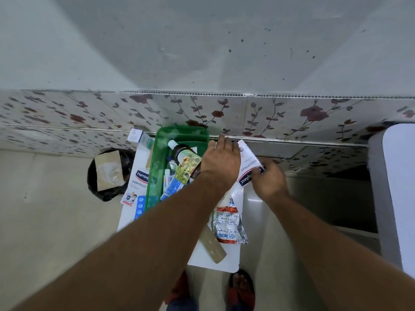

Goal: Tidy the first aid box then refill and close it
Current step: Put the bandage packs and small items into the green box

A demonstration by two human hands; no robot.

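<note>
Green first aid box (157,153) sits at 12 o'clock on the white table (213,259), half filled; left hand (221,163) spreads flat, right hand (268,179) pinches the plaster packet (248,163) at 2 o'clock: fold it flat, then slide inside

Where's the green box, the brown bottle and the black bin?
green box (155,176), head view, on its left wall
brown bottle (179,151), head view, on its shoulder below the white cap
black bin (93,176), head view, on its left rim
</note>
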